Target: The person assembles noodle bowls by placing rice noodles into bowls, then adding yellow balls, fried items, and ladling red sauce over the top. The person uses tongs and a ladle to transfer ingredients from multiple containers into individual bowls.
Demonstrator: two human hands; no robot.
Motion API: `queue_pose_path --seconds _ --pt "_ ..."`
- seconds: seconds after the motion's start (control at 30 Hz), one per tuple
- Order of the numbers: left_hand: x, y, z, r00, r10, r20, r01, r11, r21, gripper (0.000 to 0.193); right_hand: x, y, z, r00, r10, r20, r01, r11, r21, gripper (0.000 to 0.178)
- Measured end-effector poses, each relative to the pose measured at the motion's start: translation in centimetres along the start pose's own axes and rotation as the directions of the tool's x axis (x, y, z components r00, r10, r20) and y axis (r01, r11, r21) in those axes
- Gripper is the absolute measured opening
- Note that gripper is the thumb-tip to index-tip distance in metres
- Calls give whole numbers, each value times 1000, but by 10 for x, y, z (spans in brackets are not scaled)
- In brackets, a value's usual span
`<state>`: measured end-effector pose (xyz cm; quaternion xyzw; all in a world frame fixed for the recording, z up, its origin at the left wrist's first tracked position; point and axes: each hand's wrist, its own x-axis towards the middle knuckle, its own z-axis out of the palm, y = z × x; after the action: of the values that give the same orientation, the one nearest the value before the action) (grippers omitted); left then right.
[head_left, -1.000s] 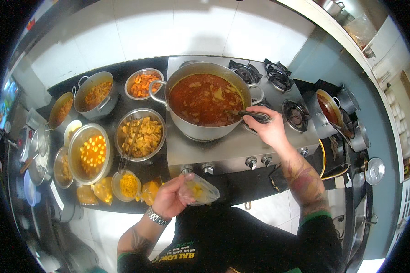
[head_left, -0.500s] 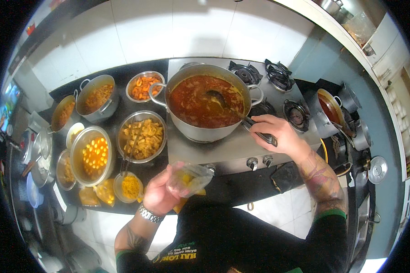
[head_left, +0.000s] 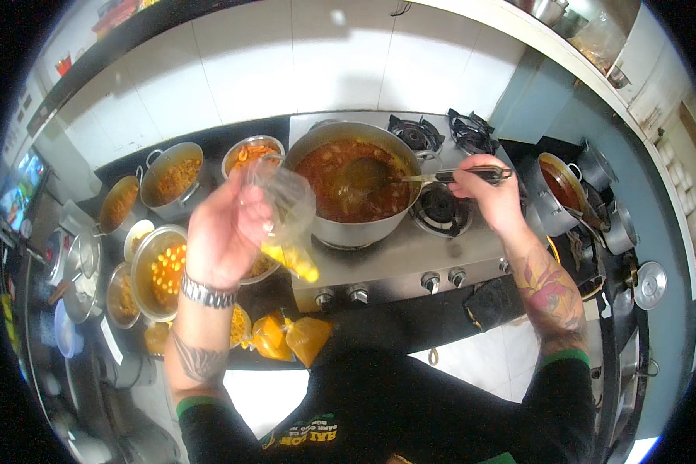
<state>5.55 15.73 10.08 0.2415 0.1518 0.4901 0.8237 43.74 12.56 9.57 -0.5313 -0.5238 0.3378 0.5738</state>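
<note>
My left hand (head_left: 228, 232) curled round upper part of clear bag (head_left: 292, 197), at 8 o'clock of pot (head_left: 363, 232); yellow food (head_left: 295, 261) sagging at bottom. Should be light, limp, slippery film: hold high, gathered. My right hand (head_left: 487, 203) wrapped round handle of ladle (head_left: 425, 179), handle toward 3 o'clock, bowl in soup (head_left: 329, 166). Stiff, likely front-heavy when full: grip mid-handle, off probably hot rim.

Kitchen, steel gas stove (head_left: 394, 263), large soup pot (head_left: 356, 231), black burners (head_left: 441, 207), white wall tiles (head_left: 247, 62)
</note>
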Motion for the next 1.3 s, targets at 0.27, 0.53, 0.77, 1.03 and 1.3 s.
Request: queue_pose_path --seconds 0.27,0.53,0.77,1.03,1.3 --pt "81 27 22 994 69 -80 -51 977 205 38 4 -68 -20 986 -63 -154 68 997 31 13" --pt "131 7 19 965 52 -258 -15 990 141 28 23 -120 -18 973 -195 -121 201 979 42 17" --pt "135 -17 46 962 56 -266 6 974 226 37 25 -148 9 959 -285 17 285 958 -38 14" --pt "154 -38 41 999 -4 -50 15 975 224 55 -38 -144 34 709 -174 684 597 664 -450 28" --pt "181 -45 53 961 190 -201 -197 980 -17 30 -47 -61 -24 899 -233 370 435 565 -702 44"
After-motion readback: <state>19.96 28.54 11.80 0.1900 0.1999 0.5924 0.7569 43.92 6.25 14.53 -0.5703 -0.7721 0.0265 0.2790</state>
